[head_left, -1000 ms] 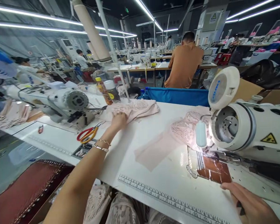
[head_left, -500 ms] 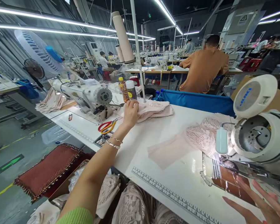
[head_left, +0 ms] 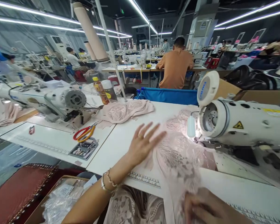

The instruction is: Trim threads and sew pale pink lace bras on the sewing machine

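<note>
Surveying bench: white table runs left to right, near edge by the lap, printed ruler strip along that edge.
Right boundary: sewing machine stands on the right part of the table; its head and small lamp sit just beside the pink fabric.
Left boundary: second sewing machine on the adjoining table, well apart from the hands; red-and-yellow scissors lie in front of it.
Far boundary: blue cloth barrier along the back edge; a person in an orange shirt sits beyond it, back turned.
Open room: bare tabletop between the scissors and the left hand.
Left hand: open, fingers spread flat, resting on the left edge of the lace piece; bracelets on the wrist.
Right hand: at the bottom edge, low and blurred, closed on the near end of the lace piece; exact grip partly hidden by fabric.
Lace piece position: between the two hands, spread from the machine's needle area down over the near table edge.
Lace piece appearance: pale pink, sheer, with patterned lace panels, rumpled and bunched toward the right hand.
Stack: more pink lace pieces lie farther back on the table, apart from both hands, beside two bottles.
</note>
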A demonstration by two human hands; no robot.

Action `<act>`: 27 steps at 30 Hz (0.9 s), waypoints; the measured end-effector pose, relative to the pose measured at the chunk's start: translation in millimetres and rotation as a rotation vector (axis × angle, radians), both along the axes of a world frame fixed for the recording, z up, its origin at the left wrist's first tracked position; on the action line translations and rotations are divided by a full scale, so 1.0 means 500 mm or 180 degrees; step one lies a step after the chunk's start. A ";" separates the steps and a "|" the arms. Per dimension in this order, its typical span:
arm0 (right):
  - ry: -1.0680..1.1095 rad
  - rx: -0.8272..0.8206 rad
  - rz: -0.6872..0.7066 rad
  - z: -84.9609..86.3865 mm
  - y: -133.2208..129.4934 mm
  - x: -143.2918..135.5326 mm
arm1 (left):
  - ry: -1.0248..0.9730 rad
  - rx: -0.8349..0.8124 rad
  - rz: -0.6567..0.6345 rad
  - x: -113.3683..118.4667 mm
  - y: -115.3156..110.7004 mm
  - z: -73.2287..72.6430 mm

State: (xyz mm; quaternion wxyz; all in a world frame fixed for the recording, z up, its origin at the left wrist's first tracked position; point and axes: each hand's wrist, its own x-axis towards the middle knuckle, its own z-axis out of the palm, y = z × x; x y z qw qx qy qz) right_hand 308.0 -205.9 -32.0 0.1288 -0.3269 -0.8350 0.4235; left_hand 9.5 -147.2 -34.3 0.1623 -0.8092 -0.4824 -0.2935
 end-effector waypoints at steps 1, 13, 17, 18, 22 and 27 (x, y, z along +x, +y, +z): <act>-0.0046 -0.0119 -0.0131 0.006 0.005 -0.009 | -0.0102 -0.0003 0.0364 0.004 0.001 -0.009; 0.1351 0.0075 -0.2700 -0.082 -0.002 -0.088 | -0.4835 -0.4193 -0.0639 0.175 -0.184 -0.086; 0.1119 -0.0217 -0.2826 -0.089 0.003 -0.094 | -0.4709 -0.4065 -0.0544 0.177 -0.173 -0.081; 0.1069 -0.0236 -0.2771 -0.089 0.004 -0.094 | -0.4423 -0.4017 -0.0506 0.176 -0.169 -0.079; 0.0980 -0.0214 -0.2588 -0.089 0.008 -0.093 | -0.3493 -0.3782 -0.0323 0.175 -0.152 -0.072; 0.0885 -0.0514 -0.2219 -0.082 0.010 -0.081 | -0.2919 -0.4082 -0.0602 0.168 -0.131 -0.059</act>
